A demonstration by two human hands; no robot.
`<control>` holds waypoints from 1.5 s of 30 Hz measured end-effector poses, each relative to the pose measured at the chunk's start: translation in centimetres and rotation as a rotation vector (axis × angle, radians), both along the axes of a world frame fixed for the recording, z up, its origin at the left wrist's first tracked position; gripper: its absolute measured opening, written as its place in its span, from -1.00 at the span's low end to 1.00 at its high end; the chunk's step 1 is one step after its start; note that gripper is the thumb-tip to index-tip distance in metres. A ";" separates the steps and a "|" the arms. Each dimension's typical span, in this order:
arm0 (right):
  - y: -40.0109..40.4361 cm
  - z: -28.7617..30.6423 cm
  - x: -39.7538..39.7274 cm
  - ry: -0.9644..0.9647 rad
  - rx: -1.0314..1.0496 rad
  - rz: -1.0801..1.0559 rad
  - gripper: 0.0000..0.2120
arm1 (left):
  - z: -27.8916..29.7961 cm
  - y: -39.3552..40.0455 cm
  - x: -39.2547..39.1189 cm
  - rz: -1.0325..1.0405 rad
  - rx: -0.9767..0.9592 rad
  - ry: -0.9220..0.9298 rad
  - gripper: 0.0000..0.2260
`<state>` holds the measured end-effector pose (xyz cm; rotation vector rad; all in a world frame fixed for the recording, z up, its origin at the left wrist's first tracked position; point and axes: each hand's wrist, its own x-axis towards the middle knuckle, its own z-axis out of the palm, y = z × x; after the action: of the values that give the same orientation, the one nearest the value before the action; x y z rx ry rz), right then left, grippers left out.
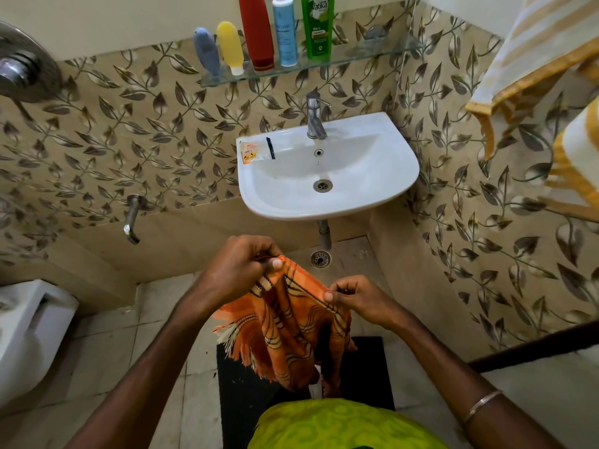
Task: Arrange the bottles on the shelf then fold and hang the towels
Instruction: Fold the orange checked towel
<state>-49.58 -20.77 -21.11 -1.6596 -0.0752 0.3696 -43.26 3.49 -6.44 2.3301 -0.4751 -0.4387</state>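
Pinching the orange towel point(291, 322) by its top hem, left hand point(240, 267) at ten o'clock, right hand point(353, 294) at two (limp, light, fringed); corners seem the best hold.

Soft even light, sharp centre — wide-angle bending at edges

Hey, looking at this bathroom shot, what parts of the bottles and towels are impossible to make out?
All in the head view:
- Red bottle, blue-white bottle and green bottle: tops cut off by the upper edge.
- Blue-white bottle's label text: too small to read.
- Striped towels: cut off by the right edge; what they hang from is out of view.
- Orange towel: bunched between left hand and right hand, so its fold state is unclear.
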 end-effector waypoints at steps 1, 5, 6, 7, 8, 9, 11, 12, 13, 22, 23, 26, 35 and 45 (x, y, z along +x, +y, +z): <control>0.1 0.2 0.0 -0.006 0.001 -0.007 -0.73 | -0.2 0.2 0.2 0.020 0.010 -0.005 -0.81; 0.4 0.9 0.3 -0.024 -0.017 0.002 -0.78 | -1.1 0.8 1.5 0.115 0.088 -0.062 -0.78; 0.5 1.0 0.3 -0.036 -0.022 0.007 -0.77 | -1.3 0.9 1.8 0.129 0.135 -0.086 -0.80; 0.6 1.2 0.4 -0.049 -0.022 0.012 -0.77 | -1.5 1.0 2.1 0.144 0.183 -0.108 -0.84; 0.7 1.4 0.5 -0.059 -0.022 0.023 -0.77 | -1.8 1.1 2.3 0.155 0.218 -0.122 -0.87; 0.9 1.6 0.6 -0.061 -0.024 0.033 -0.77 | -1.9 1.2 2.4 0.154 0.243 -0.123 -0.80; 1.1 2.3 0.7 -0.068 -0.020 0.026 -0.84 | -2.3 1.2 2.2 0.095 0.224 -0.081 -0.60; 1.3 2.7 0.8 -0.074 -0.019 0.021 -0.86 | -2.4 1.1 1.9 0.046 0.197 -0.060 -0.55; 1.4 3.0 1.0 -0.076 -0.014 0.018 -0.85 | -2.4 0.8 1.5 -0.009 0.168 -0.032 -0.53; 2.2 4.8 1.9 -0.171 -0.004 0.027 -0.88 | -2.3 -2.1 -0.9 -0.207 0.066 0.133 -0.82; 2.2 4.9 1.9 -0.171 0.001 0.033 -0.89 | -2.2 -2.1 -0.9 -0.183 0.085 0.110 -0.87; 2.1 4.8 1.6 -0.158 0.028 0.033 -0.91 | -1.8 -2.2 -0.8 -0.146 0.108 0.068 -0.94; 0.8 2.9 1.1 -0.054 0.016 0.066 -0.91 | -0.7 -1.9 -1.0 -0.145 0.100 0.017 -0.93; 0.0 1.1 1.4 -0.032 -0.051 0.035 -0.87 | -0.4 0.4 -0.3 -0.107 0.114 -0.003 -0.78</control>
<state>-48.13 -20.77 -19.97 -1.7167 -0.1197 0.3745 -43.51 3.90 -6.83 2.4225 -0.5923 -0.5248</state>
